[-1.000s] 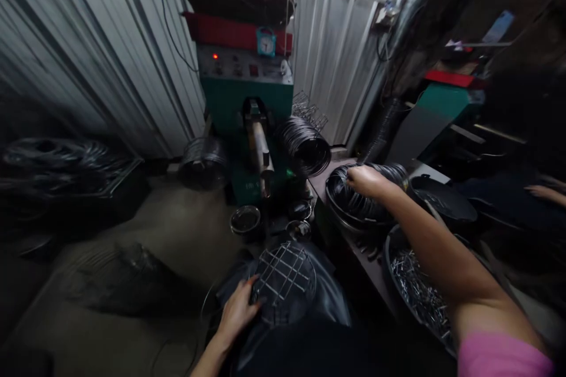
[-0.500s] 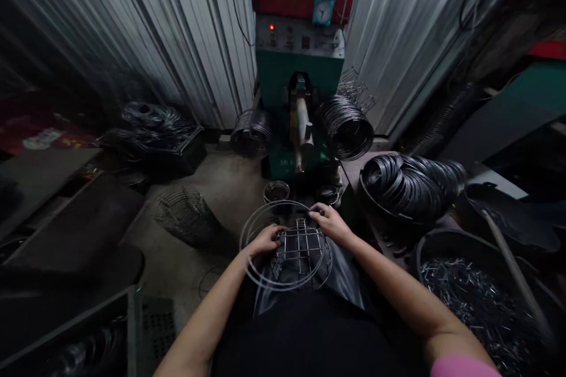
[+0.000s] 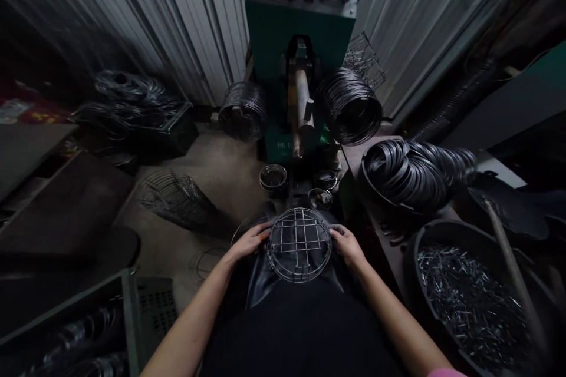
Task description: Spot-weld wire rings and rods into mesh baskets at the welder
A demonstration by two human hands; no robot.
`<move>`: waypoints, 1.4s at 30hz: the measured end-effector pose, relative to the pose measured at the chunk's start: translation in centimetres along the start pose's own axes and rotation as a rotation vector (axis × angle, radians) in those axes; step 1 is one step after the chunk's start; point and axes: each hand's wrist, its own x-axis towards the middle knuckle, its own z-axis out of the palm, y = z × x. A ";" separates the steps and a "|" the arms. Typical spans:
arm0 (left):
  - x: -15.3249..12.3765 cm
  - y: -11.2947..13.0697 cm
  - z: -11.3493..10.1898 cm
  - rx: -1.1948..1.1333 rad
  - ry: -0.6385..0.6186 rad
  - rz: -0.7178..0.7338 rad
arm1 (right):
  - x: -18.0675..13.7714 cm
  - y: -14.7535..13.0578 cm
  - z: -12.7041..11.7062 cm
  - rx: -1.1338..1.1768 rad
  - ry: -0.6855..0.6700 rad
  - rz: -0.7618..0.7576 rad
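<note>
A round wire rack (image 3: 305, 242) with a crossed grid rests over my lap, its rim made of thin metal rings. My left hand (image 3: 251, 241) pinches its left rim between thumb and fingers. On the opposite side, my right hand (image 3: 348, 245) is closed at the right rim, thumb and fingers together. A larger wire ring (image 3: 232, 237) curves out behind my left hand; whether that hand holds it too, I cannot tell. Dark, shiny cloth (image 3: 260, 280) lies under the rack.
Ahead stands a green machine (image 3: 269, 41) with a protruding metal arm (image 3: 303, 94). Coils of wire rings (image 3: 351, 103) hang beside it. At right are a heap of rings (image 3: 415, 174) and a tub of short metal pieces (image 3: 469, 300). A wire basket-like stack (image 3: 177, 200) stands left.
The large rings that lay loosely over the rack no longer stretch across it. My hands have moved to opposite sides of its rim, and the view has tilted down.
</note>
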 end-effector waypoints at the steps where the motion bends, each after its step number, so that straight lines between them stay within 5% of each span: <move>1: -0.1 -0.1 0.4 0.007 0.007 0.014 | 0.0 0.8 0.0 -0.025 0.011 -0.040; 5: 0.0 -1.1 1.2 0.084 0.075 0.064 | 0.5 2.7 0.9 -0.030 0.058 -0.157; 12: 0.3 -2.3 1.3 0.155 0.284 0.231 | 2.5 2.5 2.3 0.120 0.007 -0.132; 17: 0.4 -1.8 1.1 0.242 0.252 0.201 | 3.4 2.5 2.0 0.157 -0.041 -0.095; 27: -0.6 -2.8 -0.6 0.426 0.067 0.179 | 3.5 1.9 0.0 -0.193 -0.212 -0.200; 30: -1.3 -2.8 -0.3 0.551 0.101 0.148 | 3.0 2.1 -0.4 -0.198 -0.298 -0.158; 38: -1.9 -3.6 1.6 0.713 0.288 0.174 | 2.3 2.7 0.2 -0.228 -0.231 -0.245; 42: -2.8 -3.8 0.6 0.681 0.099 0.194 | 2.0 1.4 -1.4 -0.225 -0.398 -0.160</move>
